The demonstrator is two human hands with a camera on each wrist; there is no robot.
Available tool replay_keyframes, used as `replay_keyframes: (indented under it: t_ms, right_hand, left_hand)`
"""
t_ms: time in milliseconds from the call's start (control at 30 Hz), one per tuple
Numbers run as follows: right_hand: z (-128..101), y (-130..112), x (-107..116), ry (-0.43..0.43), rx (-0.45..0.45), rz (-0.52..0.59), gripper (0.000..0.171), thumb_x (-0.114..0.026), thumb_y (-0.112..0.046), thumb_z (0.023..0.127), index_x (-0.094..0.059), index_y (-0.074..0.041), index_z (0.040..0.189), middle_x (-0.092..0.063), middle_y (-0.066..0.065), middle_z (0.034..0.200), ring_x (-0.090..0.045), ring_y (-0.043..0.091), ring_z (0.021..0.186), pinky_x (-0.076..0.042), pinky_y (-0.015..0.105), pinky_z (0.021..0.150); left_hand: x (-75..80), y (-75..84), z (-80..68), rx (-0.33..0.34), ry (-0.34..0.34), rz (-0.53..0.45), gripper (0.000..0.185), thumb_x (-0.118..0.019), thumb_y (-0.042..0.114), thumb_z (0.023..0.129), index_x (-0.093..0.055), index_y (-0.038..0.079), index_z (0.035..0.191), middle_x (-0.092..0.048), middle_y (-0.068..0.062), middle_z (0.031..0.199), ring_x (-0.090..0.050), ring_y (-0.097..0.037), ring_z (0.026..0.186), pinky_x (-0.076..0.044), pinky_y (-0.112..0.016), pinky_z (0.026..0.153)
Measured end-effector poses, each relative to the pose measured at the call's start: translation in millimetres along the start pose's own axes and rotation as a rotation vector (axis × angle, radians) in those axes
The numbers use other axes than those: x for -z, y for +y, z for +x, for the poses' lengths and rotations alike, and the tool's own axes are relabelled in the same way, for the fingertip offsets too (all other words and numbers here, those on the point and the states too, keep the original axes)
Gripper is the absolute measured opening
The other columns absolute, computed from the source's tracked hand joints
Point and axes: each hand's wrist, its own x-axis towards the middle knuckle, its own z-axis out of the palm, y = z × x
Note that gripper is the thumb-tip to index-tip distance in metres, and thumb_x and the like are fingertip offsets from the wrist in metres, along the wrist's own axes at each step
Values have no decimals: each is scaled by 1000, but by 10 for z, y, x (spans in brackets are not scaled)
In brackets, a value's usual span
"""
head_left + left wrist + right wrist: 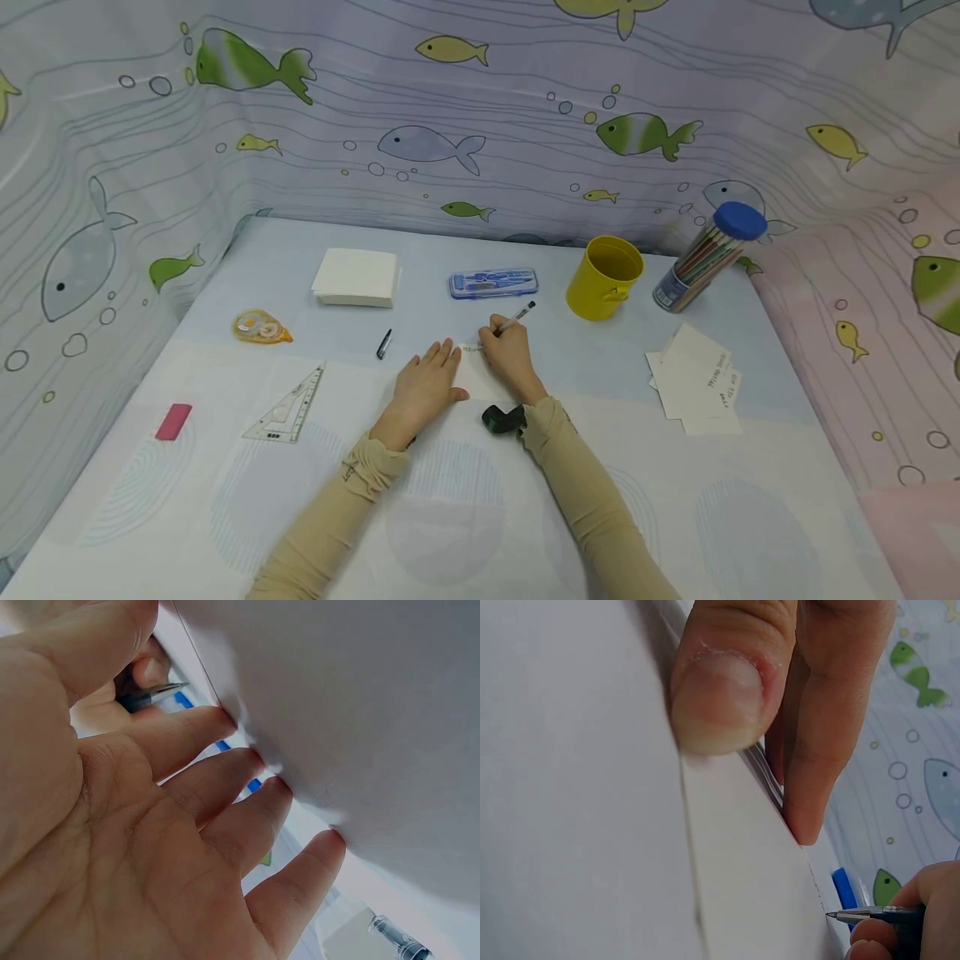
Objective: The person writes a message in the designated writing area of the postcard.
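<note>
Between the two hands lies a small white card (478,382) with a short line of handwriting near its top. My left hand (426,385) rests on the card's left side, fingers straight and thumb spread; its fingertips (279,784) press on the surface in the left wrist view. On the other side, my right hand (510,354) pinches a pen (519,315) that slants up to the right. The pen's metal tip (840,915) meets the line of writing in the right wrist view. A small black pen cap (384,343) lies left of the card.
Behind stand a stack of white cards (356,277), a blue geometry set case (493,284), a yellow mug (600,283) and a leaning pencil jar (705,262). Written cards (686,379) overlap at right. Leftward lie correction tape (258,327), a set square (288,408) and a pink eraser (174,422).
</note>
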Motion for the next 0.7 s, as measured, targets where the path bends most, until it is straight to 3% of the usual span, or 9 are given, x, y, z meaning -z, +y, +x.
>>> replay_keyframes:
  t_ms: [700]
  right_hand:
    - [4, -15, 3, 2, 7, -59, 36, -48, -4, 86, -33, -14, 55, -35, -4, 40, -30, 9, 35, -21, 20, 37]
  left_hand:
    - [-3, 0, 10, 1, -4, -3, 76, -63, 43, 89, -38, 2, 148, -31, -17, 157, -30, -32, 146, -34, -54, 114]
